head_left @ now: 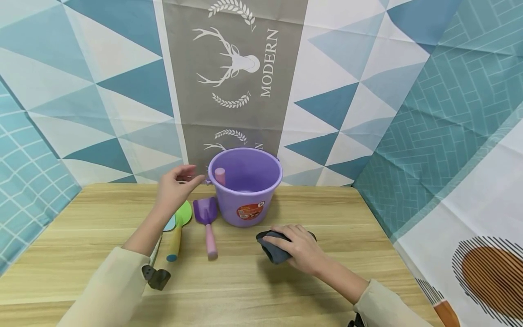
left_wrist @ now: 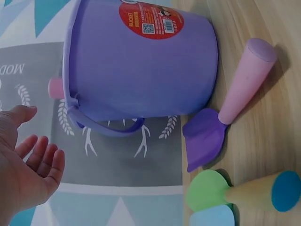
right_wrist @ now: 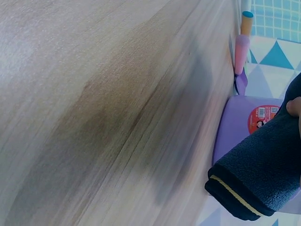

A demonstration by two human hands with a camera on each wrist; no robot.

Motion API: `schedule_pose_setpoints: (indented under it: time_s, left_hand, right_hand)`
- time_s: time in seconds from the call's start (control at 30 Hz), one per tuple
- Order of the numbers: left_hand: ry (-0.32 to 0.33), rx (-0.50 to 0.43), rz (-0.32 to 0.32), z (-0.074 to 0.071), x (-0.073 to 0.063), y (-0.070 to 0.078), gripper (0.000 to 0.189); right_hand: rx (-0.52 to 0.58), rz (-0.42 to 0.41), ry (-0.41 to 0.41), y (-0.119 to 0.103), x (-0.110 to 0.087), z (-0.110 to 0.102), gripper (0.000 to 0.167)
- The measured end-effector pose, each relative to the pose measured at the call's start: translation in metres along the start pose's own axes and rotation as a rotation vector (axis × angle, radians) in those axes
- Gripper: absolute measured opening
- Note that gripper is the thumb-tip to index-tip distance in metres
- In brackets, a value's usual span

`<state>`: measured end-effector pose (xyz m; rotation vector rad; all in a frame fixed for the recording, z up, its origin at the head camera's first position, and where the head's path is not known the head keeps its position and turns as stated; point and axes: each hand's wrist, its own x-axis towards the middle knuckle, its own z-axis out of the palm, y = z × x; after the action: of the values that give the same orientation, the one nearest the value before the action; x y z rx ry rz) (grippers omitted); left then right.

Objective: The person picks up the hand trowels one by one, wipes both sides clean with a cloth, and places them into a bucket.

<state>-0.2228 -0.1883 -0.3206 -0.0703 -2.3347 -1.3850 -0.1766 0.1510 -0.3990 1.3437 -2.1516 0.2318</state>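
Observation:
My right hand [head_left: 300,247] grips a folded dark grey-blue cloth [head_left: 275,250] above the table, in front of the bucket's right side. In the right wrist view the cloth [right_wrist: 258,165] shows a yellow stripe along its edge. A purple bucket [head_left: 245,204] with a red label stands upright at the back. The end of a pink handle [head_left: 220,175] pokes up inside it. Beside the bucket's left rim, my left hand [head_left: 177,184] holds nothing, its fingers loosely bent and thumb apart. The left wrist view shows this hand [left_wrist: 30,165] near the bucket's hanging handle [left_wrist: 110,128].
Left of the bucket lies a purple toy shovel [head_left: 206,211] with a pink handle. Next to it is a green shovel [head_left: 184,213] with a yellow handle, partly over a light blue piece [head_left: 170,223]. Patterned cloth walls [head_left: 335,104] enclose the wooden table [head_left: 327,295].

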Motion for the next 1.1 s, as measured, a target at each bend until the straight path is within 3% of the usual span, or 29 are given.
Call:
schedule_pose_setpoints:
  time_s: [0.4,0.67,1.1]
  left_hand:
    - [0.002,0.021,-0.060,-0.017,-0.016,-0.016,0.048]
    - [0.006,0.086,-0.097,-0.027,-0.028,-0.032,0.051]
    - [0.021,0.096,-0.184,-0.041,-0.049,-0.060,0.053]
  right_hand:
    - [-0.001,0.023,-0.002,-0.001,-0.001,0.000,0.062]
    - [-0.009,0.009,0.010,0.000,-0.001,0.000,0.064]
    - [0.004,0.022,0.006,0.000,-0.001,0.002,0.059]
